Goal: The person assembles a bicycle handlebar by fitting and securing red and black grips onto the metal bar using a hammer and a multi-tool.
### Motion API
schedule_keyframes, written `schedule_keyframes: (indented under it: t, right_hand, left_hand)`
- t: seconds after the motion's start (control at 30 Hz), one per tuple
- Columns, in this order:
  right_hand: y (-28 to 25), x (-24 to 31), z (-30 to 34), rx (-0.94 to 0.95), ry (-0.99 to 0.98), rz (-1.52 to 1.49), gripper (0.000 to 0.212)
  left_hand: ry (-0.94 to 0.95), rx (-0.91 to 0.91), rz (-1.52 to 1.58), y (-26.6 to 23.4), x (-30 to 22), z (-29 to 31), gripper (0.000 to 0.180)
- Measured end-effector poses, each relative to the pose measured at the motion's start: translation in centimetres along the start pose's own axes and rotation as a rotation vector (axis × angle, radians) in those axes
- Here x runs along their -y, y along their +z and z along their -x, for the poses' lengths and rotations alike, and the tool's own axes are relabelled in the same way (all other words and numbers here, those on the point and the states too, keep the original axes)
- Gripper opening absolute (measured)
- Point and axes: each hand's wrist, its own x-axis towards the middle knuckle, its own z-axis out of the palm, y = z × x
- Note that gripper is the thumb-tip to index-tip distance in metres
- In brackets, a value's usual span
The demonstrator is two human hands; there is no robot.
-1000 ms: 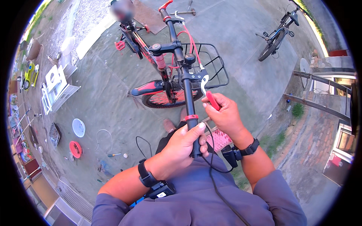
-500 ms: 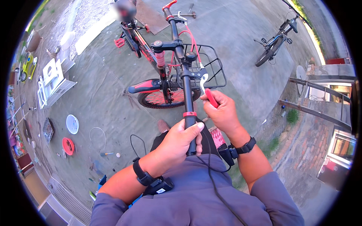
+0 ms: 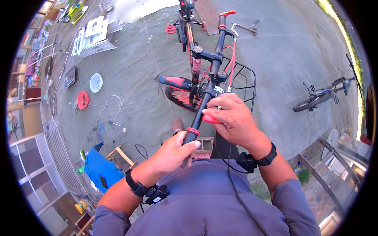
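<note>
A child's bicycle with black and red parts stands in front of me, its handlebar (image 3: 202,108) running toward my body. My left hand (image 3: 170,152) is wrapped round the near end of the bar, just below a red ring (image 3: 193,130). On the right of the bar, my right hand (image 3: 235,120) grips the near brake lever, whose red end (image 3: 212,119) shows under the fingers. Most of that lever is hidden by the hand. Beyond it are a round black bell (image 3: 221,75) and red cables (image 3: 232,59). The far silver lever (image 3: 237,28) is untouched.
A black wire basket (image 3: 254,84) sits over the front wheel (image 3: 178,98). On the left ground are a white bowl (image 3: 96,83), a red bowl (image 3: 82,100) and a screwdriver (image 3: 114,123). Another bicycle (image 3: 321,96) stands right. A blue cloth-like thing (image 3: 100,168) is near my left arm.
My view has turned, so the bicycle appears farther right. My right hand has moved in closer to the bar, its fingers now covering the lever. My left hand still holds the bar's end.
</note>
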Motion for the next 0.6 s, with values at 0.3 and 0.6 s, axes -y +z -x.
schedule_keyframes:
  t: [0.3,0.6]
  right_hand:
    - [1.3,-2.9,-1.8,0.224,-0.216,-0.141,0.025]
    - [1.5,-3.2,-2.5,0.18,-0.253,-0.159,0.03]
  left_hand:
    - [0.045,-0.056,-0.143,1.1,-0.4,0.7,0.024]
    - [0.121,-0.254,-0.734,1.3,-0.8,0.9,0.038]
